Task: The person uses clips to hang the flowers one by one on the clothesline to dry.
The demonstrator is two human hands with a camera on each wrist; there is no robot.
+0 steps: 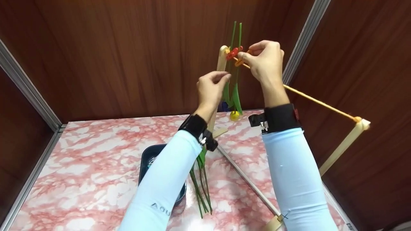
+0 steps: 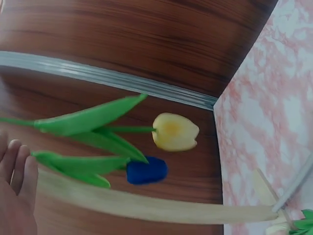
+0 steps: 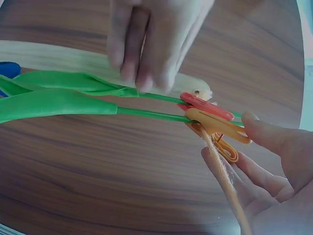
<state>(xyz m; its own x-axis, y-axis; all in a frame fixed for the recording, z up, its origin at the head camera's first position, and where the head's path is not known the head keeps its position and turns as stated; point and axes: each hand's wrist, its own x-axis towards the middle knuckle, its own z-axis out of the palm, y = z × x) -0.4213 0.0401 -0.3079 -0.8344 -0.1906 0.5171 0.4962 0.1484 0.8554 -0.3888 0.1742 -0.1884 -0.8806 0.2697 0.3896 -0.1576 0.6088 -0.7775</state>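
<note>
My right hand [image 1: 268, 61] pinches an orange clothespin [image 3: 215, 125], which sits on the cord [image 3: 222, 174] and the yellow tulip's stem [image 3: 151, 114]. Beside it a red clothespin [image 1: 233, 53] clips the other stem to the cord. Both tulips hang head down, the yellow bloom [image 2: 175, 132] and the blue bloom [image 2: 146, 170] below their green leaves [image 2: 88, 117]. My left hand [image 1: 210, 88] has its thumb and fingertips together at the blue tulip's stem, just above its leaf, and pinches there.
A wooden post [image 1: 221, 61] carries the cord's near-wall end; another post [image 1: 345, 146] holds its right end. A grey rod [image 1: 247, 179] runs low between them. On the marbled table [image 1: 96, 166] stand a dark tray [image 1: 146, 154] and several green stems [image 1: 199, 189], partly behind my left arm.
</note>
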